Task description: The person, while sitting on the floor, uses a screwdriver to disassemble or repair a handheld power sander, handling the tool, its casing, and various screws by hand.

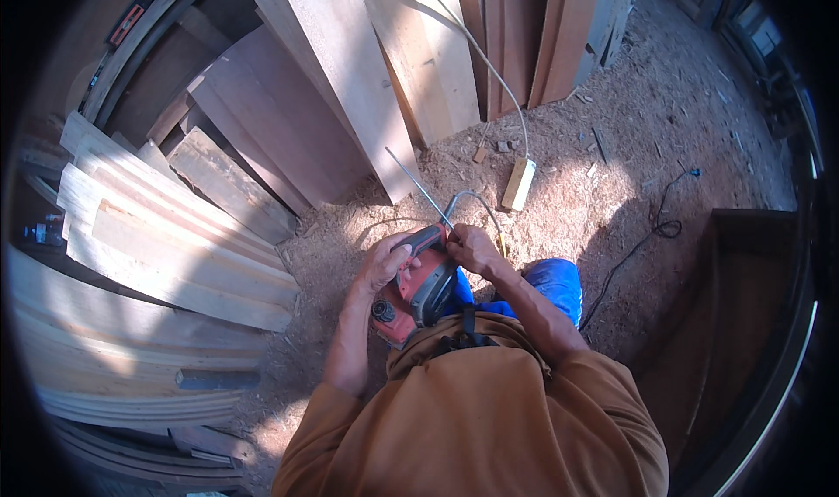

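Observation:
Against my lap rests a red and black power tool (428, 280) that looks like an electric hand planer, with a round black knob (383, 310) at its near left end. My left hand (382, 263) is closed on its handle. At the tool's far right end, my right hand (474, 250) is closed around the near end of a thin, straight metal rod (418, 185). The rod slants up and left, past the handle. Its gripped end is hidden in my fingers, so I cannot tell if it has a grip. A grey cord (474, 194) loops beside my right hand.
Wooden boards (166, 226) lie stacked on the left. Tall planks (350, 69) lean ahead. A pale block-shaped power strip (519, 184) with a white cable sits on the shavings-covered floor (638, 139). A dark cable (669, 228) and a brown wooden box (743, 296) are at right.

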The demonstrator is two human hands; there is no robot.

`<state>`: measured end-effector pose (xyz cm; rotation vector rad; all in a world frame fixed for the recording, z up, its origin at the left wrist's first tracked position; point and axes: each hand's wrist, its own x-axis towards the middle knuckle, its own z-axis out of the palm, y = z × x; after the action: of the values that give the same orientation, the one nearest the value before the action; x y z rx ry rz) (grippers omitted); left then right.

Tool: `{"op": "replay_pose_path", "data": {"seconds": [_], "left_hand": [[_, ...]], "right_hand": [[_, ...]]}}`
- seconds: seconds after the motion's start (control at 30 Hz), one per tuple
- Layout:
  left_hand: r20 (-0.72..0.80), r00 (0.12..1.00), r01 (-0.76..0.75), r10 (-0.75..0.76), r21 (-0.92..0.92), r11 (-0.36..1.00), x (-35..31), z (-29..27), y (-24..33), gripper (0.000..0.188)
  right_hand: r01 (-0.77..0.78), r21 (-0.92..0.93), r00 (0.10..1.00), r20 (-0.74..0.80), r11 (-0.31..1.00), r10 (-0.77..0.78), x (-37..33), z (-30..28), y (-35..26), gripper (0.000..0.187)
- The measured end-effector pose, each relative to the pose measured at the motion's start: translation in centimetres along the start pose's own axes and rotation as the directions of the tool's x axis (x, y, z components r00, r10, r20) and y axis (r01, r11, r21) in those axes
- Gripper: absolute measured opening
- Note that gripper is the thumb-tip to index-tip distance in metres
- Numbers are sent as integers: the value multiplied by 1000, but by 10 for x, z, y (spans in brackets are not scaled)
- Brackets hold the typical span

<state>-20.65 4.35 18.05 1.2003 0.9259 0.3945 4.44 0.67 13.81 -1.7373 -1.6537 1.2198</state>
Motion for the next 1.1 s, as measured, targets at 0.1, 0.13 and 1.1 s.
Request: {"op": "replay_pose_path", "data": {"seconds": [0.1,0.13,1.1], "left_hand": [[9,1000,1,0,-125,992,-13,-17,-2,71],[26,1000,-8,14,-199,980,-21,-26,0,72],[-221,947,279,-235,196,940,-11,-36,7,36]], "right_hand": [[58,42,998,10,997,-58,-17,-29,-12,29],[7,-11,998,69,1000,-6,-28,-51,-30,31],[-74,-33,977,196,997,79,-194,-125,-51,45]]}}
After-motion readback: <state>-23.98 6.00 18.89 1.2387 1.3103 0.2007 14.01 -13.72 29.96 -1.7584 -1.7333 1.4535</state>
